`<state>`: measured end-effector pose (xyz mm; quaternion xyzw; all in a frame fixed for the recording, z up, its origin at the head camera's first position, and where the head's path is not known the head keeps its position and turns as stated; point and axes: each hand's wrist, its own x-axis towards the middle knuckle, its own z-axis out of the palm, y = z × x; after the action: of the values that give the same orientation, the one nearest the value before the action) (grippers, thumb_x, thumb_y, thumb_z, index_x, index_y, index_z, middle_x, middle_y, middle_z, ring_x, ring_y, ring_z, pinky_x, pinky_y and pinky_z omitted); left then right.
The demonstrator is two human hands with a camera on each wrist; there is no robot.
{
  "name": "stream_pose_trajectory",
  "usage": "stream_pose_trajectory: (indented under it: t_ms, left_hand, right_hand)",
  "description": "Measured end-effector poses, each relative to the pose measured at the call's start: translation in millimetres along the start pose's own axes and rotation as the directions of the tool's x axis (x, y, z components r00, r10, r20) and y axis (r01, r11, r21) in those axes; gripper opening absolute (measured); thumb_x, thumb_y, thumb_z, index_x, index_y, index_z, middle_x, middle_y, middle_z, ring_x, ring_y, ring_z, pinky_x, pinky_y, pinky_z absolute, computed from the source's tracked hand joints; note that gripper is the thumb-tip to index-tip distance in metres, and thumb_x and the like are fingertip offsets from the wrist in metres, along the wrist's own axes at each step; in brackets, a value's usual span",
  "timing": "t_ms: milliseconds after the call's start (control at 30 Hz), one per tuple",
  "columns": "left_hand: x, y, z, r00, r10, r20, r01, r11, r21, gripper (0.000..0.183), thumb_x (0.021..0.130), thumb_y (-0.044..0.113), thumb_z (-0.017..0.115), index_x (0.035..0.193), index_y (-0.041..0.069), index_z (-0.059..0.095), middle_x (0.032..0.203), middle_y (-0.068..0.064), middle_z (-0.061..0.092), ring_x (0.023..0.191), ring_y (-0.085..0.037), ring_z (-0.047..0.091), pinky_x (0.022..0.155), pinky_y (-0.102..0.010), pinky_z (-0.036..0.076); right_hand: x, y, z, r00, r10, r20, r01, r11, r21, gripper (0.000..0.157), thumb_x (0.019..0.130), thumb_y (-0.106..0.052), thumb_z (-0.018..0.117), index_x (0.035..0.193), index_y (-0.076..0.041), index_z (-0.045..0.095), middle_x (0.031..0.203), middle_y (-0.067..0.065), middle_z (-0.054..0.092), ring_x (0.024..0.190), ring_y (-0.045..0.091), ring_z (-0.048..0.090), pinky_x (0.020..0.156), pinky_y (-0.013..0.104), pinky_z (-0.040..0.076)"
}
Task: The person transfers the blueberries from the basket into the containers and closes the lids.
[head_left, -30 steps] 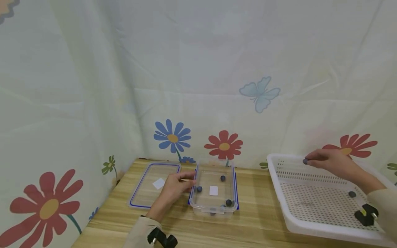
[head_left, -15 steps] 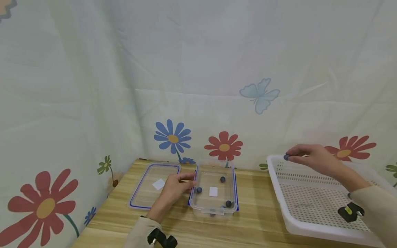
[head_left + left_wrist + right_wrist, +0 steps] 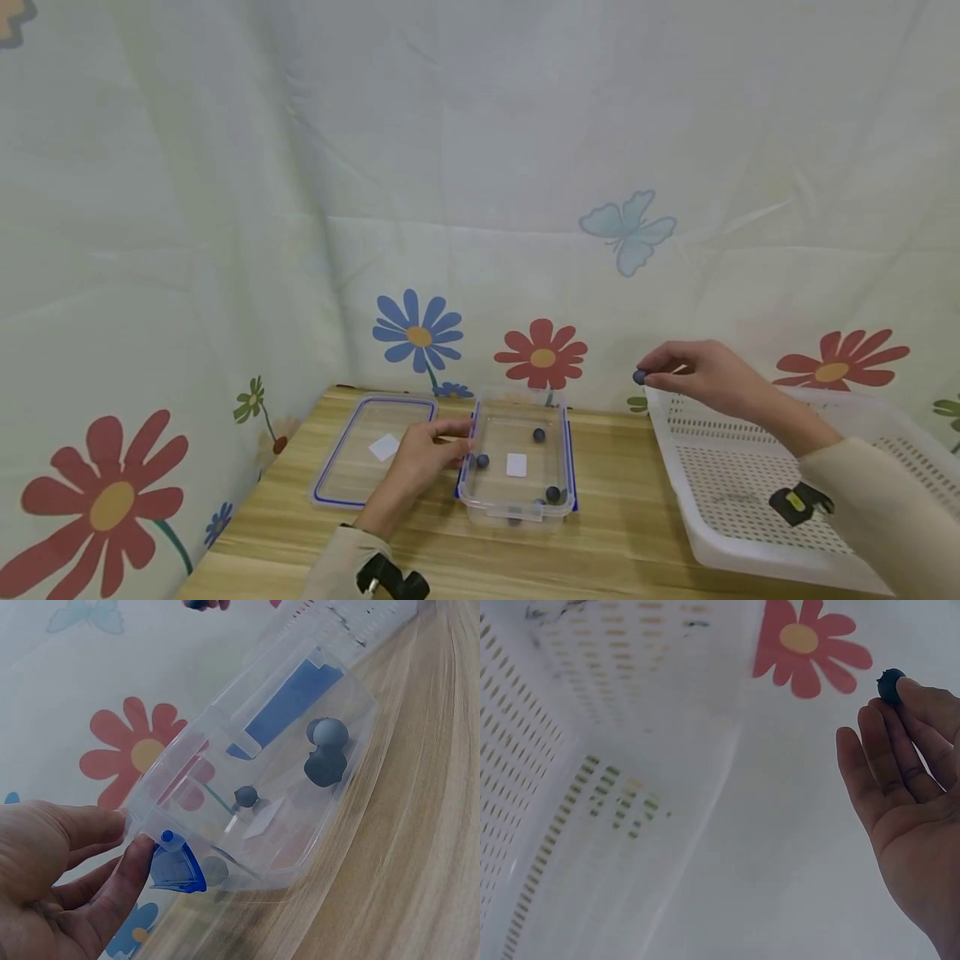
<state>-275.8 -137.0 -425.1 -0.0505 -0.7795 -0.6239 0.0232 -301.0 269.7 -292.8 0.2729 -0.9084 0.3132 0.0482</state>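
Between thumb and fingertips, my right hand pinches a blueberry, held in the air by the left rim of the white basket. The right wrist view shows the small crown on this blueberry; the other fingers are loosely extended. My left hand grips the left rim of a clear food container, close to a blue side clip. Several blueberries lie in the container, among them one at the back and one near the front. A white square shows on its bottom.
A clear lid with a blue seal lies left of the container, partly behind my left hand. The perforated basket stands at the right of the wooden table. Behind the table hangs a flower-printed curtain.
My right hand has moved left with the blueberry, from over the basket to its left rim. My left hand and the container have stayed put.
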Motion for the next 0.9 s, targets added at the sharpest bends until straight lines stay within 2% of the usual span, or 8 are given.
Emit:
stream_pose_trajectory:
  t_ms: [200,400,667,900]
  left_hand:
    - [0.4,-0.1,-0.6,1.0,-0.005,0.006,0.005,1.0,-0.006,0.033,0.096,0.003,0.078,0.127,-0.007,0.073,0.123,-0.023,0.072,0.094,-0.025,0.074,0.077,-0.039,0.066]
    - [3.8,-1.6,-1.5,1.0,-0.009,0.023,0.009,1.0,-0.002,0.034,0.097,0.003,0.077,0.128,-0.007,0.073,0.123,-0.022,0.072,0.095,-0.024,0.074,0.077,-0.035,0.066]
    - [2.6,-0.4,-1.9,1.0,-0.006,0.02,0.006,1.0,0.004,0.032,0.095,0.003,0.079,0.125,-0.007,0.074,0.119,-0.021,0.074,0.091,-0.025,0.074,0.076,-0.037,0.066]
    - [3.4,2.7,-3.0,1.0,-0.019,0.025,0.019,1.0,0.005,0.031,0.096,0.004,0.078,0.125,-0.006,0.075,0.117,-0.019,0.075,0.091,-0.025,0.074,0.076,-0.037,0.066]
  right_hand:
    - [13.2,-21.9,7.1,1.0,-0.009,0.013,0.009,0.999,0.031,0.018,0.1,-0.016,0.077,0.116,-0.009,0.077,0.105,0.0,0.075,0.096,0.021,0.072,0.087,0.031,0.062]
    - [26.3,-36.2,16.8,0.999,-0.044,0.023,0.043,0.997,0.063,0.017,0.1,-0.013,0.077,0.116,-0.008,0.077,0.105,-0.001,0.076,0.095,0.02,0.071,0.085,0.028,0.062]
    - [42.9,-51.0,42.5,0.995,-0.053,0.082,0.045,0.995,0.093,0.016,0.1,-0.013,0.077,0.115,-0.008,0.077,0.104,-0.002,0.075,0.094,0.019,0.07,0.085,0.033,0.062]
    - [53.9,-59.5,65.2,0.986,-0.111,0.127,0.095,0.987,0.126,0.014,0.099,-0.011,0.078,0.113,-0.008,0.079,0.102,-0.003,0.075,0.093,0.016,0.069,0.086,0.032,0.062]
